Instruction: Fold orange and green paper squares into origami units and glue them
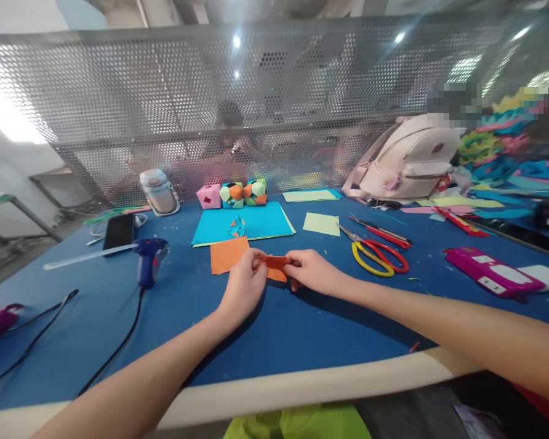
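Between my two hands is a small piece of folded orange paper (277, 268), held above the blue table. My left hand (247, 283) pinches its left end, and my right hand (313, 271) pinches its right end. A flat orange paper sheet (227, 253) lies just beyond my left hand. Farther back, a small blue and orange folded piece (236, 227) rests on a stack of blue paper (268, 221). Scissors with yellow and red handles (373, 257) lie to the right of my right hand, beside a pale green paper square (321, 224).
A blue glue gun (147, 262) with a long glue stick and a black cord is at left. Behind stand a bottle (159, 192), folded paper balls (232, 195) and a pink backpack (414, 158). A purple case (493, 272) lies right. A perforated metal screen (183, 91) rises behind.
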Demonstrator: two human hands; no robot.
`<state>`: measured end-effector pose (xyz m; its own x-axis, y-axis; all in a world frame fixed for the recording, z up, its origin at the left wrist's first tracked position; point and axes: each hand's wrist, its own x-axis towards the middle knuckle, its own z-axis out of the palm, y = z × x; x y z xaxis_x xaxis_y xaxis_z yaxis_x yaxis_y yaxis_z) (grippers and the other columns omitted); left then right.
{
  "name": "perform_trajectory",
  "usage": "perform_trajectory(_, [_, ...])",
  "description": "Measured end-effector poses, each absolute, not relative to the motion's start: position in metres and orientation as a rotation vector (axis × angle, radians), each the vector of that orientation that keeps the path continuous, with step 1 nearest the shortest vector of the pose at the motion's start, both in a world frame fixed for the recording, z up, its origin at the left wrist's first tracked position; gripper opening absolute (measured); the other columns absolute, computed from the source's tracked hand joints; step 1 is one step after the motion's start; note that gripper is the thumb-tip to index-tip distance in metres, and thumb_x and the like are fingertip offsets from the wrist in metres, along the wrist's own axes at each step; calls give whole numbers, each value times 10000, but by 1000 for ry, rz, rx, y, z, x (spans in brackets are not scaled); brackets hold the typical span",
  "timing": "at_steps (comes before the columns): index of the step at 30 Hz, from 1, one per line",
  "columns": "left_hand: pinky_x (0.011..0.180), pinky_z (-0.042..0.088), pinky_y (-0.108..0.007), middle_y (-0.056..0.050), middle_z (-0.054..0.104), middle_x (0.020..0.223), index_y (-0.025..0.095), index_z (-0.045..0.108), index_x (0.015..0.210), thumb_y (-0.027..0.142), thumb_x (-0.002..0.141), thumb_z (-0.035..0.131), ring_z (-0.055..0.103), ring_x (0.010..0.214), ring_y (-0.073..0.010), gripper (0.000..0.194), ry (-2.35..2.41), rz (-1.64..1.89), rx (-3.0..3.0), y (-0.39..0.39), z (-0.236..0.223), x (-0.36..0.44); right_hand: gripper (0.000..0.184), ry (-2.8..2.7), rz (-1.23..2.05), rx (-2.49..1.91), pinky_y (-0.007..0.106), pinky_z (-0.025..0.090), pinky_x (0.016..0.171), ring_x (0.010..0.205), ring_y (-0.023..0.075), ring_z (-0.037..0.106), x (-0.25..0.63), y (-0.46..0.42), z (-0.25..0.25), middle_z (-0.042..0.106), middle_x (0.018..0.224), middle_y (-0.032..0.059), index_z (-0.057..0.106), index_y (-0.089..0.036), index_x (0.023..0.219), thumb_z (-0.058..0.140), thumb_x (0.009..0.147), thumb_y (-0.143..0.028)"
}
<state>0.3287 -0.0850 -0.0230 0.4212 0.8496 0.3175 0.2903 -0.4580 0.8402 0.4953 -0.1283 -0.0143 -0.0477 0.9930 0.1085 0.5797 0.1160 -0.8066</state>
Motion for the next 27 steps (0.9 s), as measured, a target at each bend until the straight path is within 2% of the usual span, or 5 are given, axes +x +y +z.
perform_trajectory(3, [590, 442, -233, -27, 668, 868, 176, 546, 1047, 157, 773, 484, 585, 621, -119, 282, 880, 899, 1901, -85, -26, 332, 130, -1724, 707, -1526, 207, 394, 496, 476, 110, 553, 501, -121, -14, 563, 497, -39, 615, -156, 783, 490, 809, -182])
perform_trajectory(10, [515, 342, -219, 43, 498, 582, 157, 570, 695, 279, 781, 520, 469, 567, -118, 158, 1085, 927, 1907, -84, -33, 340, 270, -1706, 644, -1480, 224, 386, 536, 572, 113, 531, 503, -131, -17, 618, 651, 6, 612, -151, 748, 526, 838, -391])
perform_trajectory(15, [511, 355, -217, 50, 504, 601, 171, 536, 764, 260, 777, 518, 479, 564, -118, 91, 1095, 851, 1810, -86, -35, 342, 302, -1743, 557, -1456, 227, 356, 543, 567, 108, 478, 501, -135, -24, 571, 612, -8, 583, -160, 686, 443, 886, -336])
perform_trajectory(20, [620, 453, -238, -2, 634, 765, 161, 567, 907, 226, 771, 519, 592, 707, -150, 158, 1059, 879, 1719, -90, -32, 342, 195, -1757, 568, -1361, 224, 363, 568, 598, 112, 490, 503, -134, -30, 571, 655, -16, 558, -171, 746, 542, 840, -341])
perform_trajectory(27, [722, 462, -261, -44, 691, 925, 160, 653, 1025, 343, 823, 513, 608, 824, -182, 306, 973, 802, 1797, -96, -25, 339, 355, -1761, 495, -1372, 229, 268, 515, 527, 87, 329, 506, -137, -31, 323, 547, -52, 350, -187, 561, 424, 886, -310])
